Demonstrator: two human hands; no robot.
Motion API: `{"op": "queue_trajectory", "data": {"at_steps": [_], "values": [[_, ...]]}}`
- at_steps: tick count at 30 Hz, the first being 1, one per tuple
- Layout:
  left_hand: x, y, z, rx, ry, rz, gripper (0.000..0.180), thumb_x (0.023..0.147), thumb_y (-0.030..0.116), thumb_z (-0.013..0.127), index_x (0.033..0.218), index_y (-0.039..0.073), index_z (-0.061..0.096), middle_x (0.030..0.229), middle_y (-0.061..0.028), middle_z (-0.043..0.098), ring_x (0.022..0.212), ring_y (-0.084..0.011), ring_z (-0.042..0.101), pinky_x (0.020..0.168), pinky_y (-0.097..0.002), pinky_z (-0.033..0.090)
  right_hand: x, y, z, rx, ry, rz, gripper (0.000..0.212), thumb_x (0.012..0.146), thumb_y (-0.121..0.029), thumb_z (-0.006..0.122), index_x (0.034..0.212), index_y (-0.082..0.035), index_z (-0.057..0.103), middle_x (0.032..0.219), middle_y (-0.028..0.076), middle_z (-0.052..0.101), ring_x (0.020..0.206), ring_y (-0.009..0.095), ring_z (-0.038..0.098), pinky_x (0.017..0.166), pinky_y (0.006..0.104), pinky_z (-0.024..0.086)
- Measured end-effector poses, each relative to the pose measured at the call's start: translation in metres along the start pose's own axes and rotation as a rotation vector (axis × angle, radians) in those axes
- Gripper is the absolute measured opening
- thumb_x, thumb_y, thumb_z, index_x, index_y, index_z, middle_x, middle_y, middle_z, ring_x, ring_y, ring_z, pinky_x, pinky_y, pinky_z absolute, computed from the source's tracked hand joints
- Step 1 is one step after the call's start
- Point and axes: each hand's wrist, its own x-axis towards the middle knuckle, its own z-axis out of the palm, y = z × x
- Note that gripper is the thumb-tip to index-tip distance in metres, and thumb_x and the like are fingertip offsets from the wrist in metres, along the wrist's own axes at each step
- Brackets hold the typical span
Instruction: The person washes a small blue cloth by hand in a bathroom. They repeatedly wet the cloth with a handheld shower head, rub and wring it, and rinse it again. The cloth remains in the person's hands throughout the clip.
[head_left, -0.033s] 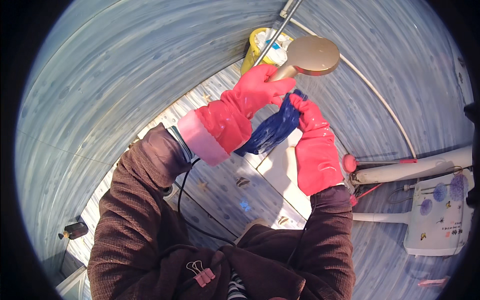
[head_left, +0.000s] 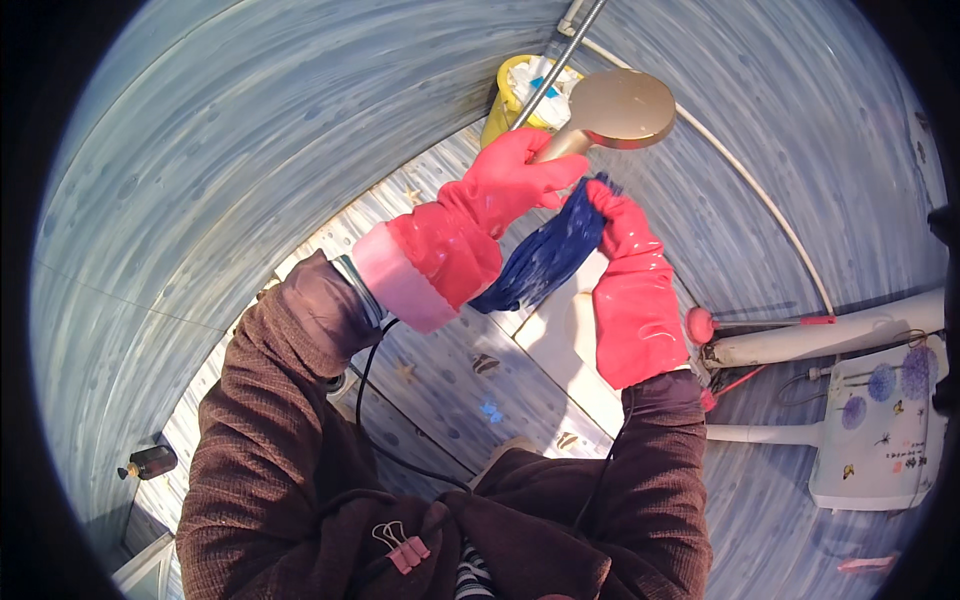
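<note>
Both hands wear long red rubber gloves. My left hand (head_left: 508, 185), fingers wrapped round the handle, holds up a gold-coloured shower head (head_left: 626, 106) with a broad round top. A metal shower hose or rod runs up behind that hand. My right hand (head_left: 632, 250) pinches the upper end of a dark blue wet cloth (head_left: 548, 258). The cloth hangs slanting down to the left, beneath the shower head and partly behind my left glove. Its lower end reaches close to the left glove's cuff. I cannot make out any water stream.
A yellow bin (head_left: 497, 122) holding white waste stands in the far corner. At the right are a white pipe (head_left: 840, 336), a red plunger (head_left: 700, 325) and a white flower-printed cistern (head_left: 865, 440). A dark bottle (head_left: 152, 461) is at the left. Patterned walls curve round the tiled floor (head_left: 450, 395).
The shower head has shifted very slightly left and up. The top of the blue cloth is a little higher, and its folds look different. Both grips stay the same.
</note>
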Motion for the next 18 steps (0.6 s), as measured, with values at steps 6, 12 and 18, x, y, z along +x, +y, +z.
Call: {"op": "queue_trajectory", "data": {"at_steps": [6, 12, 18], "values": [[0.002, 0.007, 0.000, 0.011, 0.099, 0.027, 0.052, 0.086, 0.037, 0.081, 0.111, -0.006, 0.064, 0.088, -0.0049, 0.065, 0.068, -0.0090, 0.062, 0.063, -0.0245, 0.051, -0.036, -0.092, -0.027, 0.297, -0.189, -0.390, 0.045, 0.102, -0.038, 0.062, 0.129, -0.002, 0.063, 0.123, 0.019, 0.072, 0.106, 0.033, 0.072, 0.096, 0.0469, 0.058], [0.005, 0.010, 0.001, 0.006, -0.021, -0.024, 0.050, 0.085, 0.039, 0.080, 0.109, -0.003, 0.064, 0.086, -0.0019, 0.063, 0.067, -0.0089, 0.061, 0.062, -0.0246, 0.049, 0.007, 0.035, -0.017, 0.443, -0.463, 0.061, 0.064, 0.100, -0.053, 0.055, 0.127, 0.005, 0.060, 0.115, 0.025, 0.068, 0.105, 0.040, 0.068, 0.096, 0.0531, 0.055], [-0.002, 0.003, -0.002, 0.052, -0.057, -0.020, 0.045, 0.084, 0.038, 0.078, 0.103, -0.001, 0.066, 0.081, -0.0009, 0.061, 0.067, -0.0087, 0.059, 0.062, -0.0246, 0.048, 0.026, 0.071, -0.067, 0.185, -0.103, 0.025, 0.040, 0.105, -0.022, 0.048, 0.135, 0.003, 0.058, 0.128, 0.021, 0.067, 0.115, 0.034, 0.067, 0.101, 0.0458, 0.055]]}}
